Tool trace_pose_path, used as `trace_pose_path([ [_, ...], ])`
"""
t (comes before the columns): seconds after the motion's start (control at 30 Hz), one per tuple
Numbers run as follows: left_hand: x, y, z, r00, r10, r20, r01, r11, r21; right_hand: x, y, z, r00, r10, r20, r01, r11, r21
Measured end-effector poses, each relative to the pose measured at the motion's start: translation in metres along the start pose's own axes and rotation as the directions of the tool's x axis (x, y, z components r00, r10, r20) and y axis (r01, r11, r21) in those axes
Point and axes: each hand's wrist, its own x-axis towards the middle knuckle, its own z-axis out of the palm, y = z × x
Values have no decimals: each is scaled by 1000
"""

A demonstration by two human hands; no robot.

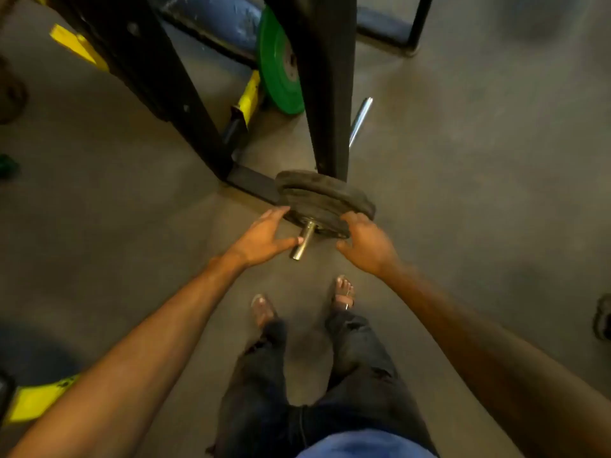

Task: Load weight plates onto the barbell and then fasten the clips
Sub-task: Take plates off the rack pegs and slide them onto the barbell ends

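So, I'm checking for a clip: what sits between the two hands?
In the head view, only the bare silver steel barbell end juts between left hand and right hand, out of the black round plates; no clip on it.

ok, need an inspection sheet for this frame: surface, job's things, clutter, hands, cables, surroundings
surface: grey gym floor.
job's things: dark weight plates stacked on the barbell sleeve, whose end sticks out; no clip seen on it.
clutter: green plate and a chrome bar end further back.
hands: left hand, fingers straight, touches the plates' rim; right hand on the opposite rim, grip unclear.
cables: nothing seen.
surroundings: black rack posts, yellow fittings.
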Motion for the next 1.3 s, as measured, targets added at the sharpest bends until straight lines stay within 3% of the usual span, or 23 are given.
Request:
trace_pose_path([
  [0.23,56,-11,24,995,-66,-72,69,997,43,29,20,31,995,97,-22,-96,995,21],
  [0.4,71,-23,19,988,60,-144,-20,964,264,30,20,54,973,146,-179,-134,988,79],
  [0.53,77,-29,19,979,100,-176,-47,958,281,30,21,66,956,153,-252,-115,981,157],
  [0.67,85,-38,18,974,174,-148,-108,922,372,37,29,68,959,100,-264,-88,995,56],
  [0.83,85,-44,18,964,264,16,-226,791,569,43,25,79,986,-16,-168,-19,978,-209],
  [1.0,64,-59,31,982,174,69,-183,821,541,51,3,90,999,19,38,-11,979,-202],
  [1.2,10,-89,37,980,65,187,-146,876,460,42,-10,83,941,-122,315,214,937,-277],
  [1.3,-46,-108,38,980,20,196,-97,915,392,9,-36,94,903,-208,376,311,920,-238],
])
